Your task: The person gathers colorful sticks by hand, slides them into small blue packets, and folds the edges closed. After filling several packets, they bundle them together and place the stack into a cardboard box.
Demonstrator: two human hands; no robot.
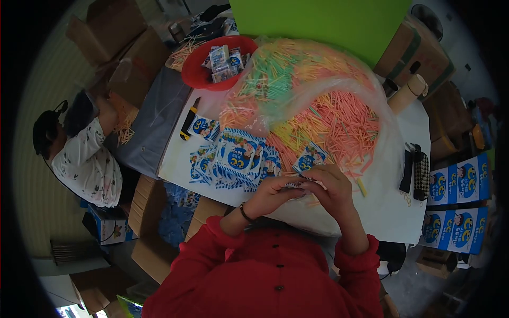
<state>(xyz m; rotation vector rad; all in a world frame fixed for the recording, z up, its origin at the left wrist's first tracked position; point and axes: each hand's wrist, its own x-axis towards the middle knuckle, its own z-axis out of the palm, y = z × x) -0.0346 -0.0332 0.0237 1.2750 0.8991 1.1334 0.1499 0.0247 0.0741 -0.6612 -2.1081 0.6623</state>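
Note:
My left hand and my right hand meet in front of my chest, fingers closed. Between them is a small packet, seen nearly edge-on and mostly covered by the fingers. Just beyond the right fingers, a blue-and-white printed packet lies against the colored sticks. To the left, a pile of similar flat packets spreads over the white table. Thin pink, yellow, orange and green sticks fill a large clear plastic bag beyond my hands.
A red bowl holds wrapped packets. A yellow-black utility knife lies left of the bag. Right are a tan cup, a patterned pouch and blue printed boxes. An open carton and another person are left.

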